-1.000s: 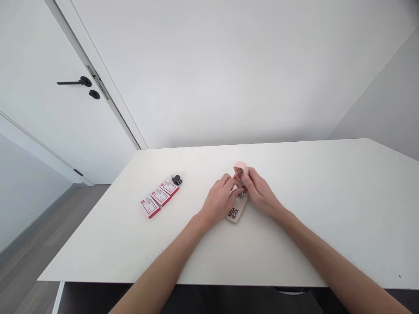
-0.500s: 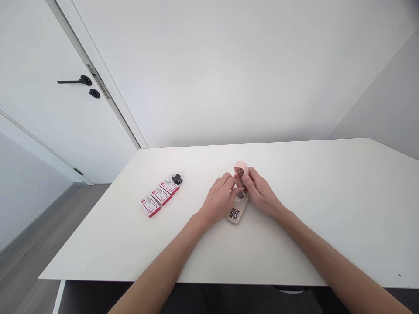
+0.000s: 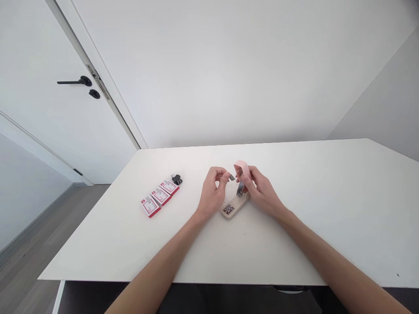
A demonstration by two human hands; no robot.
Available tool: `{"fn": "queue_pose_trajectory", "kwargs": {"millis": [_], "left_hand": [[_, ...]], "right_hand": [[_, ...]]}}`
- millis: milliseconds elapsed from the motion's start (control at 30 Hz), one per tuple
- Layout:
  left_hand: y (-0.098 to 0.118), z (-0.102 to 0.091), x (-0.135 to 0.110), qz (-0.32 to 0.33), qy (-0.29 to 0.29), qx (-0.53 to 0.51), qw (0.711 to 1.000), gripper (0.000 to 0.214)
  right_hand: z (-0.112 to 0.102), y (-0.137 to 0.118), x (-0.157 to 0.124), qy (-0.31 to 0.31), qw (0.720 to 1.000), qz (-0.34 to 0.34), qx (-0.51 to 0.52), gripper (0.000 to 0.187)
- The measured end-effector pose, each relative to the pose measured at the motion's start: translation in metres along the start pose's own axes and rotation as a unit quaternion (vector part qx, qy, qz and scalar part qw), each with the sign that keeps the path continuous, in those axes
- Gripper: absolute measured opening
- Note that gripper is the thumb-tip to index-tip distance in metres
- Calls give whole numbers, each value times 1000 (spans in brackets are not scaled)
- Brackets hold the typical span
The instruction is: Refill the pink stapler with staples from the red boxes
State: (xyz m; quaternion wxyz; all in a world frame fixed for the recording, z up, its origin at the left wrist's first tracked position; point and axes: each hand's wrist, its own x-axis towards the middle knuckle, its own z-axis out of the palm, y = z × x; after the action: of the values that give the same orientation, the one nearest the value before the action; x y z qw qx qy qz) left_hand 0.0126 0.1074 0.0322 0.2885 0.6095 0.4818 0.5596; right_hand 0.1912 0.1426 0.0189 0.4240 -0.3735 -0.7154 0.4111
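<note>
A small stapler (image 3: 236, 197) with a beige base and a pink top lies on the white table (image 3: 327, 205), its top swung up and open. My right hand (image 3: 260, 191) is closed around the raised pink top. My left hand (image 3: 212, 192) has lifted just left of the stapler and pinches a small grey strip of staples (image 3: 231, 177) between thumb and forefinger, close to the open top.
Three red and white staple boxes (image 3: 159, 196) lie in a row at the left of the table, with a small black object (image 3: 176, 179) at their far end. A white door with a black handle (image 3: 78, 81) stands at the left.
My left hand has come off the stapler and risen to the left, now pinching the staple strip. The stapler's base has turned a little, its near end swinging left.
</note>
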Motion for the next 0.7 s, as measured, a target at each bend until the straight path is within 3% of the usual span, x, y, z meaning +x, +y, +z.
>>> {"fn": "queue_pose_trajectory", "kwargs": {"millis": [133,333,700], "left_hand": [[-4,-6,6,-75,44,-37,995,25],[-9,-10,8,-136,89,-60,985,27],[-14,-11,8,-158,104,-75,979,36]], "right_hand": [[0,3,1,17,999,-11,-26,44],[-1,7,2,34,998,-16,-59,42],[-3,5,0,36,997,-8,-75,44]]}}
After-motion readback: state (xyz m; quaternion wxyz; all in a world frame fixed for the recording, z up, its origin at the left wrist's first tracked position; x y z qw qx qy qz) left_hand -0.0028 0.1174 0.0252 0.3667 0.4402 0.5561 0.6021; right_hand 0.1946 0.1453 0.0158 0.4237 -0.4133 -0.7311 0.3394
